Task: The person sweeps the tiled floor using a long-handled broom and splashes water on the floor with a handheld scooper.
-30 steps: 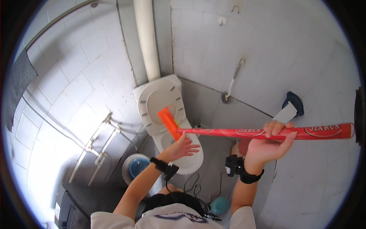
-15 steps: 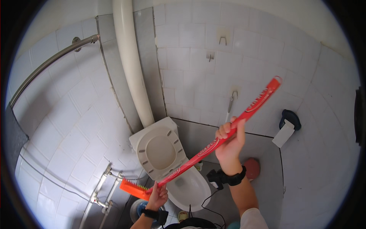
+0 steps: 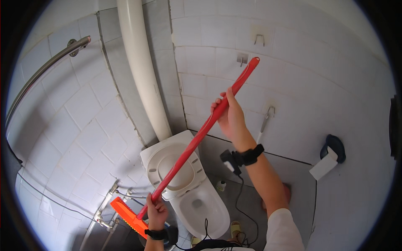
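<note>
A long-handled scrub brush with a red handle (image 3: 182, 161) and an orange head (image 3: 127, 215) slants across the space in front of me. Its head is at lower left, and its free end points up toward the far wall. My left hand (image 3: 156, 214) is closed round the handle just above the head. Farther up, my right hand (image 3: 230, 118) grips the handle, thumb laid along it. Below the handle stands the white toilet (image 3: 222, 213) with its seat (image 3: 175, 167) raised. Both wrists carry black straps with small devices.
A pale pipe (image 3: 142, 71) rises behind the toilet. Metal hooks (image 3: 259, 39) and a hanging grey-handled tool (image 3: 264, 123) are on the far wall. A dark paper holder (image 3: 340, 150) is at right. Valved water pipes (image 3: 98, 217) and a steel rail (image 3: 46, 67) line the left wall.
The brush has swung steeper, its free end moving left and up. It has turned about its length, so the printed side no longer shows. My left hand has shifted slightly left.
</note>
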Demonstrator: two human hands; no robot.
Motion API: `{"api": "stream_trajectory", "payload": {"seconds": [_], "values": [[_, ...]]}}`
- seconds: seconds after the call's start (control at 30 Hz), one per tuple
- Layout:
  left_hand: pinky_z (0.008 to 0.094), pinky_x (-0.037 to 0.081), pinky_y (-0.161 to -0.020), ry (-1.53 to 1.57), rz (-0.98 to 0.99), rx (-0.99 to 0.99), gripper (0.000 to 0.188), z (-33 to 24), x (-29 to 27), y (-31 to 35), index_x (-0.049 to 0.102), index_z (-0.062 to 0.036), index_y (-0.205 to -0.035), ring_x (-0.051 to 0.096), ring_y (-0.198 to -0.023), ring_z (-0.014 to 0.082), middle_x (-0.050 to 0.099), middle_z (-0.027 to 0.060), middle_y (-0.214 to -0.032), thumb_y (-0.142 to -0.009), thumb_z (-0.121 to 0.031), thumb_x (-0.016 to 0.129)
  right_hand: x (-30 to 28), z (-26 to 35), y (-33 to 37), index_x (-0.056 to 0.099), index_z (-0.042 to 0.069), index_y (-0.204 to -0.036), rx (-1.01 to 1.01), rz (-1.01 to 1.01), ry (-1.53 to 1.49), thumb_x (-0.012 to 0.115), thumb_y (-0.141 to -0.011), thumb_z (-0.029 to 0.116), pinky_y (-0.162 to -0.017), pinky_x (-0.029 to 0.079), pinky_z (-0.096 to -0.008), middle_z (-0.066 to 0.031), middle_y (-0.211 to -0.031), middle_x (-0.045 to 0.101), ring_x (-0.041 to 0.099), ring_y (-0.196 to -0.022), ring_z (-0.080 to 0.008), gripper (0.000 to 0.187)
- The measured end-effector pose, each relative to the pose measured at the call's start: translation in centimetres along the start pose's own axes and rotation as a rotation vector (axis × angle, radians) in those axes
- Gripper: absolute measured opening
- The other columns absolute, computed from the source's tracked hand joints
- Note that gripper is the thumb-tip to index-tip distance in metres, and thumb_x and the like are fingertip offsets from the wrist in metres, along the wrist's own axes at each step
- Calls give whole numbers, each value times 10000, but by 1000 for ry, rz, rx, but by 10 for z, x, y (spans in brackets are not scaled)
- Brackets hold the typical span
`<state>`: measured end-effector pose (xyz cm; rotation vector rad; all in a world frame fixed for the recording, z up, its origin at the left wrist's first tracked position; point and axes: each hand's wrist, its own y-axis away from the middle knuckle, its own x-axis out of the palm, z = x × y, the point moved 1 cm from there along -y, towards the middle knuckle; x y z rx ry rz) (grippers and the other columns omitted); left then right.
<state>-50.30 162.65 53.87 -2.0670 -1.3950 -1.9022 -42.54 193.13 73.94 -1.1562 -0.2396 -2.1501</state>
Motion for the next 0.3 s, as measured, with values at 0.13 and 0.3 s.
{"api": "stream_trajectory", "payload": {"seconds": [0.13,0.3], "values": [[141,231,-335,-18,-16,192,213,28,45,-9,494,-82,-786,319,-387,28,582,45,-704,-804,-294,503,-18,41,-52,407,36,-856,74,148,330,448,-828,365,-667,485,-369,-104,-718,527,577,-676,-243,333],[129,234,-341,-104,37,426,216,63,90,-16,495,-76,-805,315,-385,27,593,38,-734,-801,-292,508,-30,87,-97,383,3,-910,81,300,481,418,-831,387,-613,514,-370,-145,-776,546,597,-721,-270,394]]}}
